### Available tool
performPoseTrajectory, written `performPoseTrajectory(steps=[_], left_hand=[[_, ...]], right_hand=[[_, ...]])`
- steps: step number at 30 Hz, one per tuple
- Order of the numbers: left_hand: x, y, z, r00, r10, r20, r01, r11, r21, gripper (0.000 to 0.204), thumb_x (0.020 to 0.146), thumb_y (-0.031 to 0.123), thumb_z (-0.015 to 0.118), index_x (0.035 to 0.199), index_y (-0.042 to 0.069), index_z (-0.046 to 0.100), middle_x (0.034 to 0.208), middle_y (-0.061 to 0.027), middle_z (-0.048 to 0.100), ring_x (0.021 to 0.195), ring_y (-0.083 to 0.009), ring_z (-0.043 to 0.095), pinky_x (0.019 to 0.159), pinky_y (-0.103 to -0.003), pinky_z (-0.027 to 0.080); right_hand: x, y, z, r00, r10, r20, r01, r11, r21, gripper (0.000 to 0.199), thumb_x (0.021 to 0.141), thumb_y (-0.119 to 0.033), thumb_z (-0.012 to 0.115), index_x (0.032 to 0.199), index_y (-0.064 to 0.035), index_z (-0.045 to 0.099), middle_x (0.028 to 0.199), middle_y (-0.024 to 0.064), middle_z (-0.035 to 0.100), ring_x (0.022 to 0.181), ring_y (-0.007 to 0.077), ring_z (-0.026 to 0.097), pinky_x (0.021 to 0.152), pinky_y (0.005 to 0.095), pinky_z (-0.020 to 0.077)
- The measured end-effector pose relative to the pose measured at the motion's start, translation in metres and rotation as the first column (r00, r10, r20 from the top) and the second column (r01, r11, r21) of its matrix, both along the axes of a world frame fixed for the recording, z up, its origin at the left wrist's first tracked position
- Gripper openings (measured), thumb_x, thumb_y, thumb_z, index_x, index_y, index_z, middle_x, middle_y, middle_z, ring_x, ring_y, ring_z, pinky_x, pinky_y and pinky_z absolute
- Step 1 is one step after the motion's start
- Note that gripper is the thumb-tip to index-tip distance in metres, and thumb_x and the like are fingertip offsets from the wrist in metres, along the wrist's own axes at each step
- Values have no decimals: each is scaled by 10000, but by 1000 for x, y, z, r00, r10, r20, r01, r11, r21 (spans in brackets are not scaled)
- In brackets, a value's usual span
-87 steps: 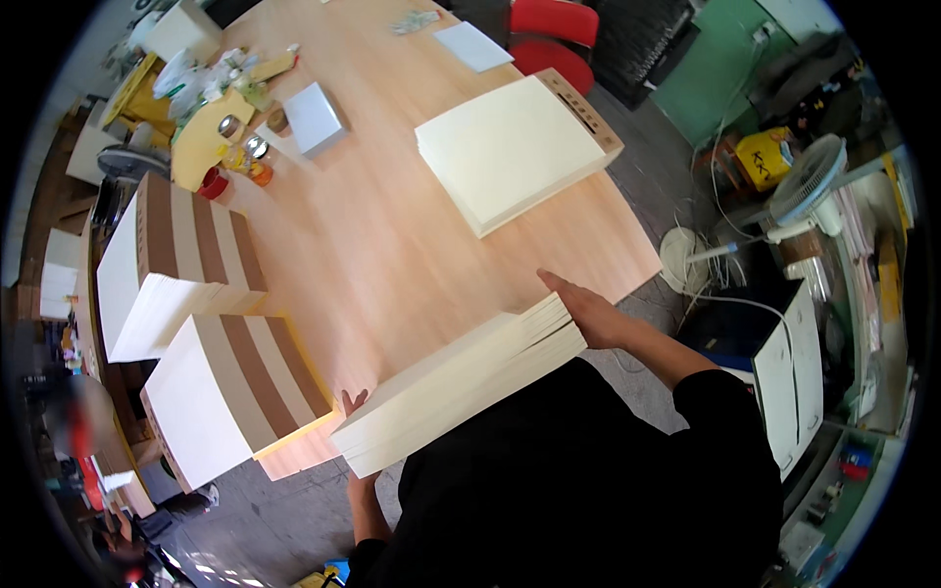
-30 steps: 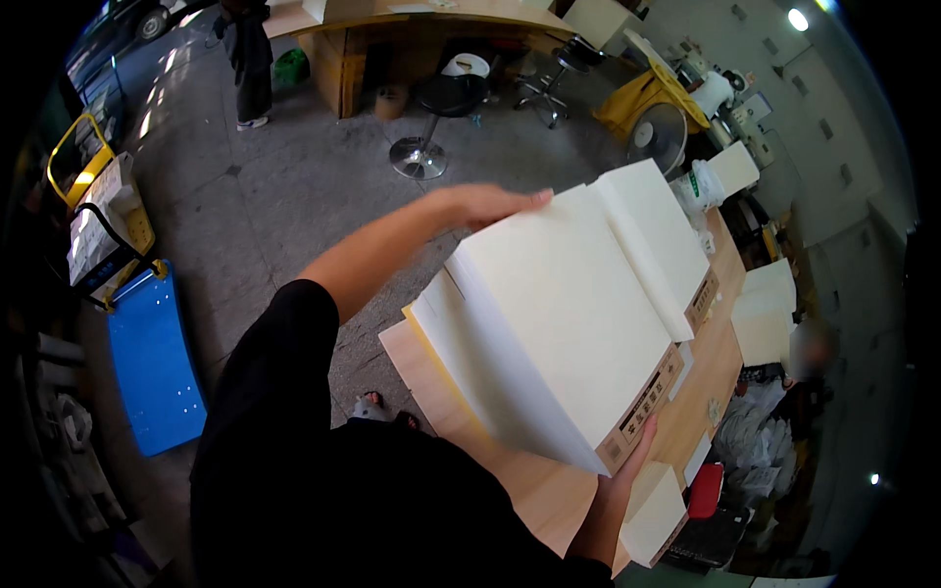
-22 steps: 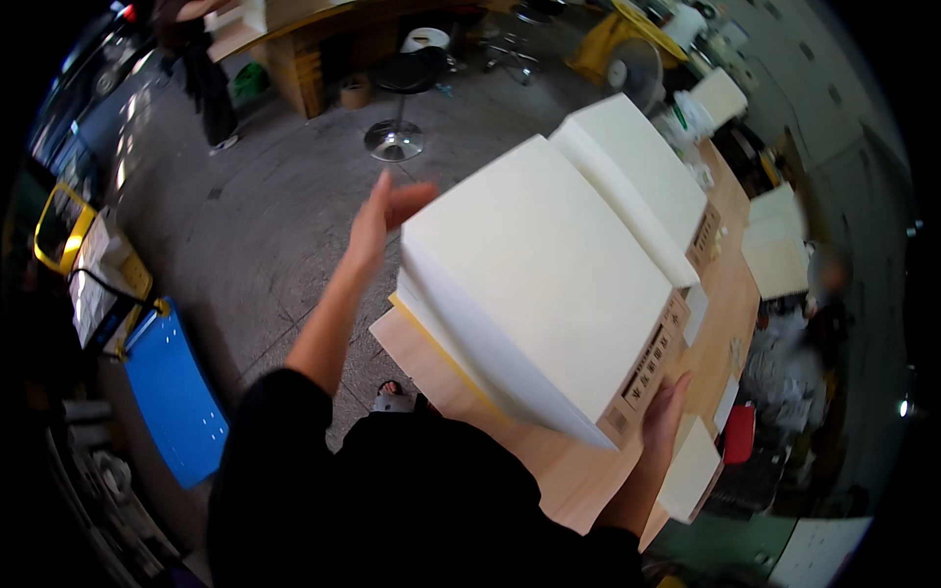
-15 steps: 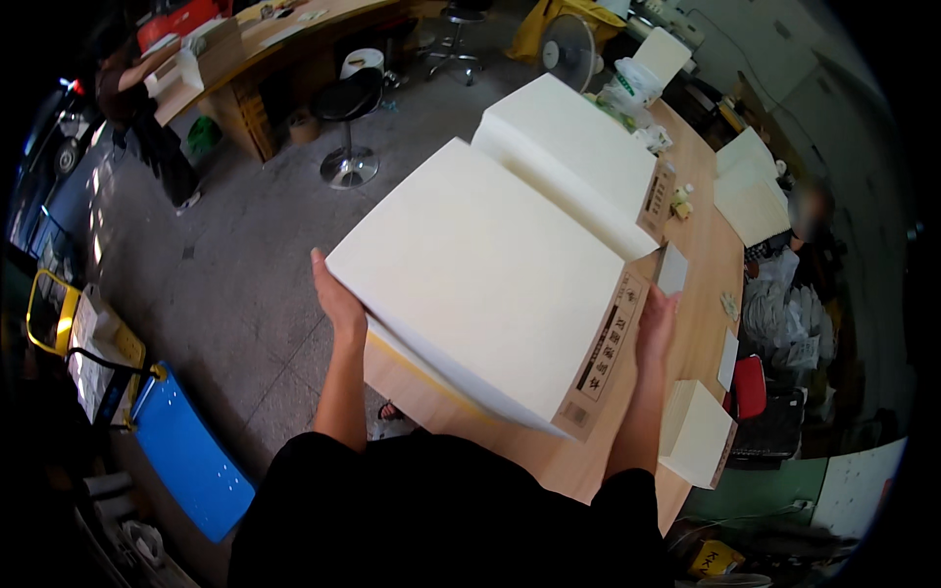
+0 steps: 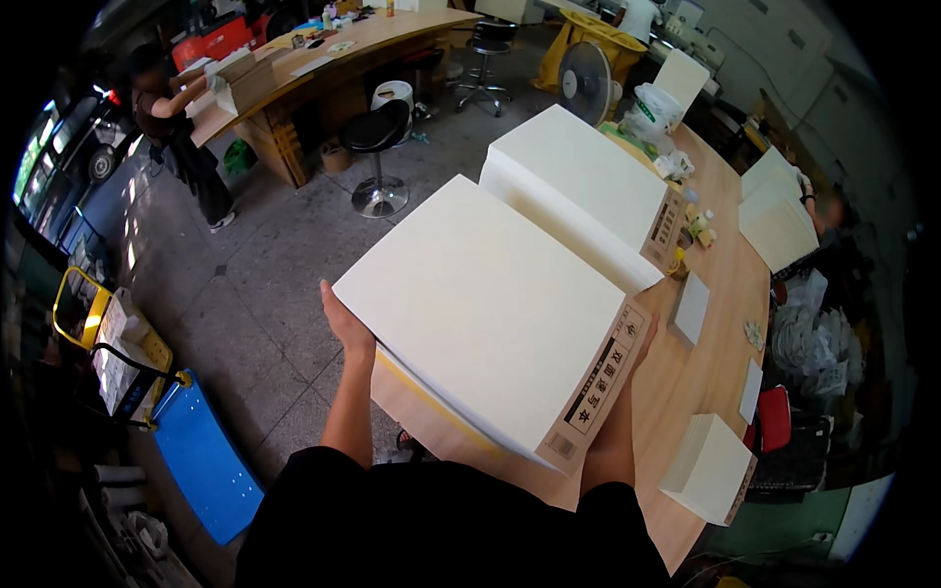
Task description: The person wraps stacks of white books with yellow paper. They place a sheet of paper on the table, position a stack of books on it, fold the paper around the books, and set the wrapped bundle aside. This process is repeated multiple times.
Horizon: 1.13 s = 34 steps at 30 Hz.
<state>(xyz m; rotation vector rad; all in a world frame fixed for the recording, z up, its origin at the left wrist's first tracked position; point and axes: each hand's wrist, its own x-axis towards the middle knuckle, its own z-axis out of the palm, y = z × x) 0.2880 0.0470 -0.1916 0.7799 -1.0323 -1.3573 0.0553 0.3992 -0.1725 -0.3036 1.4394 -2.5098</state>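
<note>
A thick stack of cream-white paper pads [image 5: 490, 314], with a printed brown strip along its right edge, lies in front of me at the table's near end. My left hand [image 5: 349, 321] presses its left side, thumb up near the corner. Against the brown strip on the opposite side is my right hand [image 5: 647, 345], its fingers mostly hidden behind the stack. A yellow edge shows low on the stack's near side. Just beyond stands a second pad stack [image 5: 578, 176] with a similar brown strip, a narrow gap between them.
On the wooden table [image 5: 720, 323] lie a small white block [image 5: 690, 310] and another pad stack [image 5: 708, 468]. A blue cart [image 5: 204, 456] stands on the floor at left, a black stool [image 5: 377, 147] beyond. Co-workers are at the far left and far right.
My right hand has moved in against the stack's brown-strip side, uncovering the small white block. My left hand stays at the left side. The whole view has shifted slightly.
</note>
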Motion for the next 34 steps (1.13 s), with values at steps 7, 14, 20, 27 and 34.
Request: performPoseTrajectory(steps=[7,14,20,27,34], left_hand=[[2,-1,7,991,-95,-96,105,989,100,459,1060,336,337,904,-3,605,850,-67,636,803,-172,579,772,-323,458],[-1,2,15,985,-51,165,52,999,-1,556,1041,379,329,868,-48,641,832,-113,680,821,-200,593,769,-367,442],[20,2,57,973,-221,-67,227,971,81,601,1036,451,305,1113,-19,673,1078,-159,683,1011,-209,602,937,-318,409],[13,17,99,968,-235,86,240,969,-51,600,1040,382,285,1050,-13,736,949,-136,716,869,-185,639,858,-296,465],[18,9,90,926,-368,85,372,927,-47,617,1038,431,286,1128,-8,709,1029,-134,718,949,-204,647,923,-311,449]], right_hand=[[-3,1,-3,1000,-3,-17,2,1000,-10,612,1042,-475,280,1250,26,565,1252,167,603,1127,253,581,962,390,476],[-6,2,5,999,25,-36,-24,1000,9,585,1043,-448,283,1239,25,567,1246,163,604,1117,250,585,951,389,484],[-7,10,28,985,-34,-168,46,996,72,562,1044,-425,285,1230,24,568,1241,160,604,1108,248,588,942,389,491],[9,-14,58,992,-126,32,127,991,-52,394,985,-303,378,1087,10,596,1056,125,645,942,223,638,818,351,545],[28,-19,71,995,-99,-3,99,995,-3,367,972,-300,429,1055,5,615,998,111,653,914,228,644,809,353,547]])
